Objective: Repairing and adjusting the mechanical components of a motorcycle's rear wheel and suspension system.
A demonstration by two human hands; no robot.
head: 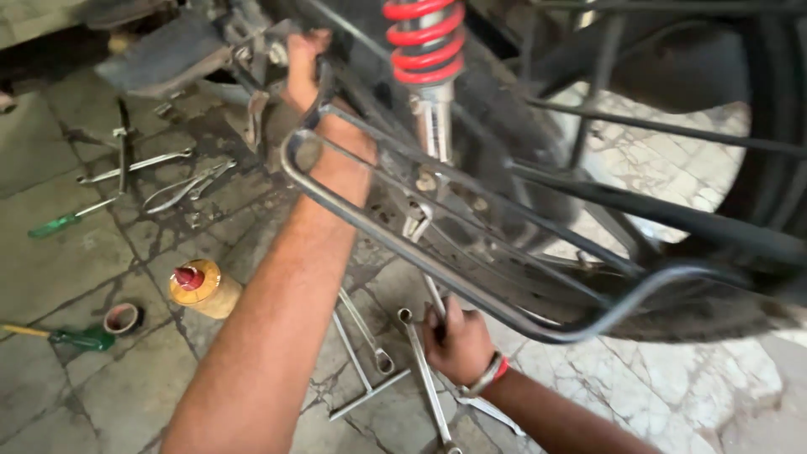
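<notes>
Left hand [309, 71] reaches through the saree guard [471, 286], fingers hidden; right hand [458, 345] grips a spanner [435, 294] below its lower edge, wrenches [370, 353] crowding the floor [84, 252]

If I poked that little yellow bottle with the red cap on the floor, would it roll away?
Probably a little. The yellow bottle lies on its side on the tiled floor, and its body looks round, so a poke could roll it. It looks small and so likely light. The uneven, cracked tiles might stop it soon. The red cap seems on, so spilling seems unlikely.
</notes>
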